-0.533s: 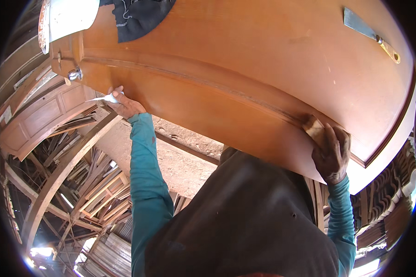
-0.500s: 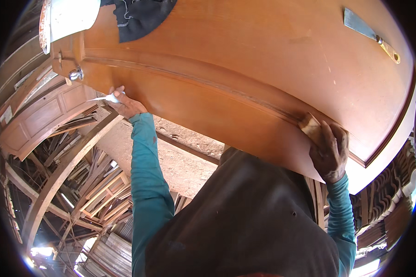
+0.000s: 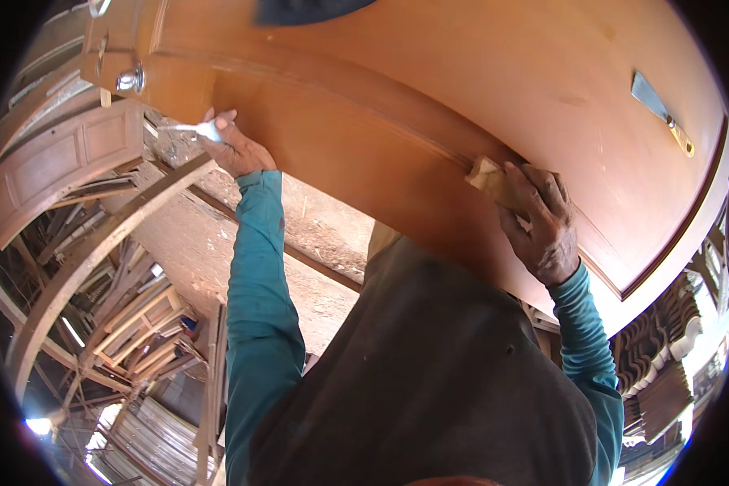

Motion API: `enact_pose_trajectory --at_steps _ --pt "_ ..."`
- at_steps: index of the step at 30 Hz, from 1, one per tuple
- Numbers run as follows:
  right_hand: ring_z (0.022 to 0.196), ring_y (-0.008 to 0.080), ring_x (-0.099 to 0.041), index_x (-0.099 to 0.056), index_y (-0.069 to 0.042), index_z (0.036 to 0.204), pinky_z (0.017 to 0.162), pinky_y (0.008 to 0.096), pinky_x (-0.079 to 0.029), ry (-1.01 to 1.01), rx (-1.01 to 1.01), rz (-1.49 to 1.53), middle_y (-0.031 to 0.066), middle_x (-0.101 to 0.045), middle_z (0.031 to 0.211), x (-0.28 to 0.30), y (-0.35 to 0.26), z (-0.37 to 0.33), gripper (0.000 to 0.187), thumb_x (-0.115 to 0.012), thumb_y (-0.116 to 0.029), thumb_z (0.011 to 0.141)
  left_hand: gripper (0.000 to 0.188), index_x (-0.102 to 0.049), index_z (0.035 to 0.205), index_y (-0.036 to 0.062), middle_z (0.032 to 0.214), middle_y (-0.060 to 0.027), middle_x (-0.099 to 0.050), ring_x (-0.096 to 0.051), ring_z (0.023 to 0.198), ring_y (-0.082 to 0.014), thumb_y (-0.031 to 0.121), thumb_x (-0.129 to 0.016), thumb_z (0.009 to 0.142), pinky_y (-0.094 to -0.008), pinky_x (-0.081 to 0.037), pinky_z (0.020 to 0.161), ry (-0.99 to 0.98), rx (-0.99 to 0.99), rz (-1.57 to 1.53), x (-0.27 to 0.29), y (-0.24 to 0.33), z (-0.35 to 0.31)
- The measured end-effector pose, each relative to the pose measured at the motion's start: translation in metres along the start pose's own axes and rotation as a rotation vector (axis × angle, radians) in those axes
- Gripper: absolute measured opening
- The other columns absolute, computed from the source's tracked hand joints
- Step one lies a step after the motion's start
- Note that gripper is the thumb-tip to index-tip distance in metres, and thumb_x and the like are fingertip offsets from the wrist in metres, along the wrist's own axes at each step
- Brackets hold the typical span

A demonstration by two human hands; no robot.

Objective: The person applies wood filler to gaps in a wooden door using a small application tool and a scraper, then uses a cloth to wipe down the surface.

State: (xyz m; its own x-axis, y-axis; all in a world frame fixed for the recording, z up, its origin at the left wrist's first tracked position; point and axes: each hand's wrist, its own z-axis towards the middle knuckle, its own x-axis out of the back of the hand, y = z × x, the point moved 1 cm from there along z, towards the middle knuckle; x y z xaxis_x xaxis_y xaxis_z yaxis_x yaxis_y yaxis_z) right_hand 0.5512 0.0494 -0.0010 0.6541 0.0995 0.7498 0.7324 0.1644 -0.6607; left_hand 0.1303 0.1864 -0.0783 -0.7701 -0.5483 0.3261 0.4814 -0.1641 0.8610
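Note:
A reddish-brown panelled wooden door (image 3: 348, 134) lies across the upper view, with a carved moulding groove along it. My right hand (image 3: 543, 223) is closed round a pale tan, block-like piece (image 3: 492, 180), pressed on the moulding; whether it is a sponge, folded cloth or wood cannot be told. At the door's near edge, my left hand (image 3: 239, 146) grips a small white bottle (image 3: 208, 130) whose thin nozzle points left. A round silver door knob (image 3: 130, 79) sits just beyond that hand.
A putty knife (image 3: 662, 113) with a yellowish handle lies at the door's far right. Dark cloth (image 3: 308, 8) shows at the top edge. Below left are a curved-looking timber beam (image 3: 97, 235), stacked wooden frames (image 3: 150, 324) and another panelled door (image 3: 65, 162).
My right hand has slid leftward along the moulding with the tan piece. My left hand still holds the white bottle. The view has shifted, so the white bucket at upper left is mostly out of sight.

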Motion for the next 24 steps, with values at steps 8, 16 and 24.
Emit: enact_pose_trajectory --at_steps 8,16,24 --pt "0.104 0.0397 -0.060 -0.062 -0.001 0.130 0.087 0.0467 -0.053 0.035 -0.046 -0.114 0.0186 -0.062 0.120 -0.036 -0.049 0.046 0.049 -0.070 -0.001 0.081 0.050 -0.040 0.137 -0.0059 0.107 -0.0138 -0.060 -0.057 0.102 -0.0206 0.033 -0.048 0.107 -0.0364 -0.045 0.097 -0.033 0.187 -0.080 -0.001 0.011 -0.012" --pt "0.102 0.0363 -0.064 -0.062 0.000 0.125 0.085 0.0439 -0.053 0.331 -0.054 0.053 0.0197 -0.062 0.116 -0.114 -0.151 0.153 0.039 -0.070 -0.007 0.088 0.034 -0.055 0.130 0.0013 0.107 -0.0133 -0.069 -0.058 0.107 -0.0304 0.015 -0.060 0.099 -0.0448 -0.037 0.101 -0.199 -0.015 0.018 0.035 0.021 -0.008" --pt "0.101 0.0376 -0.064 -0.064 0.000 0.123 0.089 0.0447 -0.051 0.464 -0.091 -0.225 0.0197 -0.065 0.112 -0.163 -0.150 0.181 0.038 -0.065 -0.022 0.091 0.026 -0.058 0.124 0.0009 0.097 -0.0101 -0.071 -0.068 0.083 -0.0182 0.014 -0.058 0.100 -0.0320 -0.056 0.074 -0.199 0.364 -0.177 0.179 -0.050 -0.019"
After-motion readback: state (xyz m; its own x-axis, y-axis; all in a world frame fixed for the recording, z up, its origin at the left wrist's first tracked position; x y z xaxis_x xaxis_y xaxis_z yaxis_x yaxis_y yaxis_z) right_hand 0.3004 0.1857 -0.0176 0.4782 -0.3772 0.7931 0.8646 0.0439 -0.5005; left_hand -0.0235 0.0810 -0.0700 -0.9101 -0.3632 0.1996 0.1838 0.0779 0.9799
